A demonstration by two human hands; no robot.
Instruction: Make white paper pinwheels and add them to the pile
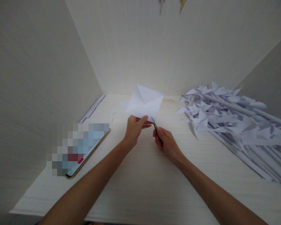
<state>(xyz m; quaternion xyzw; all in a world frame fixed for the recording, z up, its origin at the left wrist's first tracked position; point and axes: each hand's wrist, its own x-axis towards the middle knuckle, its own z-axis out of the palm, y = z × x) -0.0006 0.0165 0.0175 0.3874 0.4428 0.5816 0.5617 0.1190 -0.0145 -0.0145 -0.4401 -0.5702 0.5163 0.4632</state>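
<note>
My left hand (134, 128) pinches the lower edge of a folded white paper square (144, 103), holding it tilted above the pale wooden desk (145, 175). Diagonal creases cross the sheet. My right hand (165, 142) grips small scissors (154, 123), whose blades point up at the paper's bottom corner and touch it. Both hands are close together near the desk's middle.
A large heap of finished white paper pinwheels on rolled paper sticks (234, 122) fills the right side. A phone or tablet (81, 147) lies at the left. Thin white strips (93, 107) rest against the left wall. Walls enclose the desk on three sides.
</note>
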